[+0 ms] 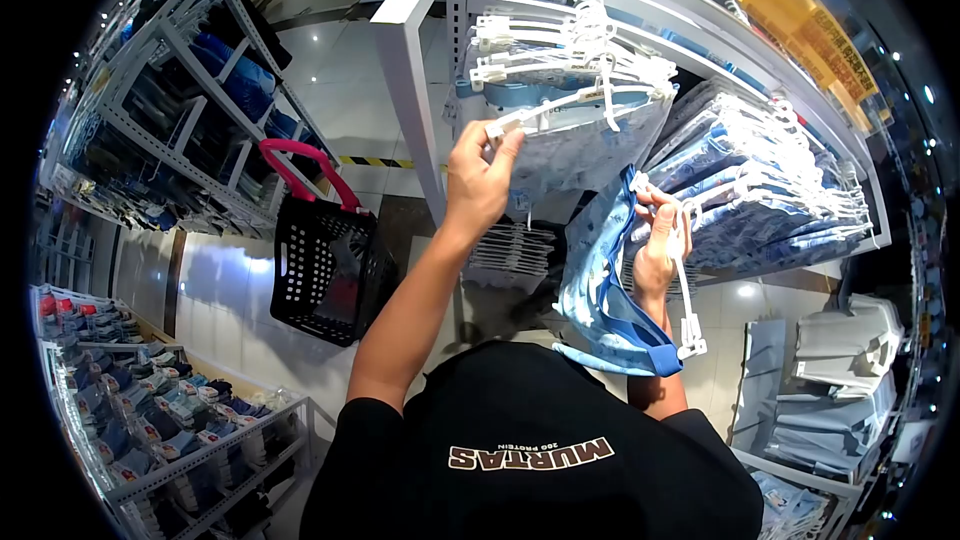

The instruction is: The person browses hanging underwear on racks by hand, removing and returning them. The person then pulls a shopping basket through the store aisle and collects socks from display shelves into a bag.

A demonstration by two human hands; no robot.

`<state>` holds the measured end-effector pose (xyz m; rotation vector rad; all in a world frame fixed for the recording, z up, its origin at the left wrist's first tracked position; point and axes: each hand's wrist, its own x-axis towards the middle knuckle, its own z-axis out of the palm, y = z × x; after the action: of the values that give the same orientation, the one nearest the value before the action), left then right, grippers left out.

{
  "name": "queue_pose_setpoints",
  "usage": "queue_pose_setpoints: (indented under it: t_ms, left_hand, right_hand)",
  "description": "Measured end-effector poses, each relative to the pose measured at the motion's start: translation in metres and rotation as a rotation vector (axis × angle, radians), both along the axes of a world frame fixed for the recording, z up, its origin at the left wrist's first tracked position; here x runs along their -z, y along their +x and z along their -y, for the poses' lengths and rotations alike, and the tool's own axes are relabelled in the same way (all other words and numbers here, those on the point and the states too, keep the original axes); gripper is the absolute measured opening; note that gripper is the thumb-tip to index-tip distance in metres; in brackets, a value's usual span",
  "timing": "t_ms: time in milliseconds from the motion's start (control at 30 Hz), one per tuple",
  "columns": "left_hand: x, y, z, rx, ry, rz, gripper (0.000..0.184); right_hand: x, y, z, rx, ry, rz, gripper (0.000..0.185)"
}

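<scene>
My left hand (pixel 483 178) is closed in a pinch on the end of a white clip hanger (pixel 565 102) at the front of the hanging row. Below that hanger hangs a pale, light-blue printed garment (pixel 575 150). My right hand (pixel 660 245) is closed around another white clip hanger (pixel 683 280) and the blue printed garment (pixel 598 285) attached to it. One end of this garment is still up at my fingers, while its darker blue band droops towards my chest. The hanger's lower clip (pixel 691 338) dangles with no cloth visible in it.
A white rack (pixel 412 80) carries more blue printed clothes (pixel 760 175) at the right. A black basket (pixel 322 270) with a pink handle (pixel 315 165) stands on the floor at left. Folded garments (pixel 150 410) fill a low display at lower left; pale clothes (pixel 840 360) sit at right.
</scene>
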<state>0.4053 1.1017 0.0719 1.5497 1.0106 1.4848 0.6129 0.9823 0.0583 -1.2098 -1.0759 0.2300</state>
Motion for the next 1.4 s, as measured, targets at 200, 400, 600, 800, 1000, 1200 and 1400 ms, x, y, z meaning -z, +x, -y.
queue_pose_setpoints:
  t_ms: [200,400,600,800,1000,1200,1400]
  left_hand:
    - [-0.015,0.010,0.037,-0.016,0.092,0.009,0.018]
    - [-0.013,0.008,0.025,-0.031,0.037,0.060,0.018]
    - [-0.002,0.012,0.015,-0.065,0.075,0.061,0.020]
    - [0.020,0.013,0.008,0.015,0.029,0.192,0.025]
    - [0.037,0.012,0.005,0.029,0.044,0.130,0.029]
    - [0.038,0.003,0.005,0.028,0.024,0.087,0.026]
    - [0.028,-0.003,0.007,0.108,0.009,0.124,0.029]
  right_hand:
    - [0.003,0.002,-0.003,-0.009,-0.008,-0.005,0.032]
    - [-0.004,0.007,-0.001,0.061,-0.097,0.093,0.029]
    - [-0.006,0.035,0.013,0.132,-0.181,-0.022,0.027]
    - [-0.021,0.049,0.046,0.380,-0.310,-0.112,0.022]
    - [-0.017,0.074,0.048,0.591,-0.298,0.379,0.025]
    - [-0.014,0.079,0.046,0.617,-0.408,0.416,0.033]
    - [-0.016,0.070,0.032,0.456,-0.294,0.259,0.033]
